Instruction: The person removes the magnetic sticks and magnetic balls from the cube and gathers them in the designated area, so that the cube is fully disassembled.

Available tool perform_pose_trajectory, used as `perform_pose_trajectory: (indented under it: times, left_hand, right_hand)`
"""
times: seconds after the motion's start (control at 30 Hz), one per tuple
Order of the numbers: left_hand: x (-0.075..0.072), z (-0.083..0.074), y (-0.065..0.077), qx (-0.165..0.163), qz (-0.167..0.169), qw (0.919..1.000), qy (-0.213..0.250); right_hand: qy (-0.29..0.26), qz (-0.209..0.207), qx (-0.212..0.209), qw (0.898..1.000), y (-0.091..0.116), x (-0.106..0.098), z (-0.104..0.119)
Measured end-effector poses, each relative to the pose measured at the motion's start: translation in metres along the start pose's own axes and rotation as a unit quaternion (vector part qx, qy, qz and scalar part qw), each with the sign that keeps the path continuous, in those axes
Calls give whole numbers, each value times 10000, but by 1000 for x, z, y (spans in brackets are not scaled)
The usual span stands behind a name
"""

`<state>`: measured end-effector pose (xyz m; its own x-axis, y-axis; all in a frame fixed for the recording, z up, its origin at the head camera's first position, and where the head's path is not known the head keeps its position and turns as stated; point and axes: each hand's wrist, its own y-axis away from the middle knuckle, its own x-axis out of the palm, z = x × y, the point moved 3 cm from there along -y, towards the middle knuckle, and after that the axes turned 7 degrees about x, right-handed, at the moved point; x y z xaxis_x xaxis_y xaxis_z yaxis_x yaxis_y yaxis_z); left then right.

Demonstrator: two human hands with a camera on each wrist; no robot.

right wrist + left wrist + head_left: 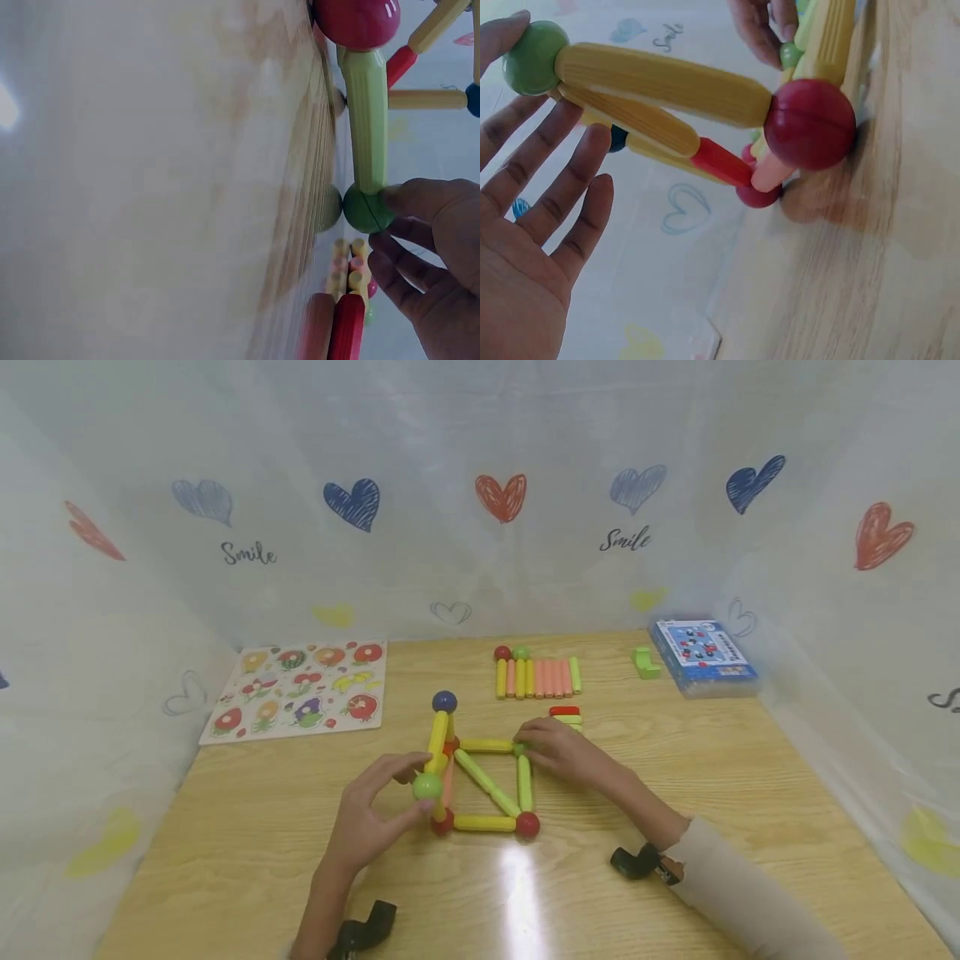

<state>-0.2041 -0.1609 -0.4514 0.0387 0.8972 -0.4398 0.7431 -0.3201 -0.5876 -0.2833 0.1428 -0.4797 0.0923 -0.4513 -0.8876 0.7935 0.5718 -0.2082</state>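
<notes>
A frame of plastic rods and balls stands on the table. Its base is a square of yellow and light green rods with a diagonal green rod point(487, 783) across it and a red ball point(527, 824) at the near right corner. On the left side, yellow rods point(437, 735) rise to a blue ball point(445, 702) and a raised green ball point(427, 787). My left hand point(367, 818) holds that raised ball between thumb and fingers. At the base's far right corner, my right hand point(562, 752) pinches another green ball point(365, 210) at the end of a light green rod point(367, 124).
Behind the frame lies a row of yellow, pink and green rods point(537, 678), with a red ball point(502, 653) beside it. A red rod point(564, 711) is near my right hand. A fruit board point(300, 689), green piece point(645, 663) and boxed set point(705, 656) lie farther back.
</notes>
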Motion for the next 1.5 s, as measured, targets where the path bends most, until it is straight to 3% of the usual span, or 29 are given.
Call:
perform_pose_trajectory:
  times: [0.2, 0.4, 0.63, 0.83, 0.93, 1.07, 1.17, 1.3, 1.5]
  left_hand:
    - [-8, 10, -4, -62, -454, 9990, -8]
    - [-17, 15, -13, -524, -682, 9963, -51]
    - [-22, 2, -31, -828, -713, 9940, 46]
    - [-20, 18, -42, -1364, -881, 9849, 607]
    - [-20, 25, -46, -1598, -877, 9809, 678]
    - [-20, 30, -51, -1609, -735, 9814, 742]
    - [-21, 32, -54, -1566, -701, 9809, 919]
    - [-21, 34, -57, -1502, -656, 9797, 1158]
    - [-21, 44, -57, -1492, -521, 9786, 1321]
  right_hand:
    - [-115, -107, 230, 9996, 17, 0, 0]
    - [-425, -228, 216, 9986, 35, 7, 14]
    - [-886, -144, 298, 9955, 53, 21, 32]
    - [-1194, -318, 35, 9923, 59, 31, 46]
    - [-1222, -496, -215, 9910, 60, 36, 55]
    - [-1293, -536, -351, 9895, 61, 42, 65]
    - [-1515, -299, -299, 9876, 60, 44, 69]
    - [-1747, -153, -102, 9845, 55, 33, 64]
    - [-1928, -1232, 438, 9725, 29, -12, 44]
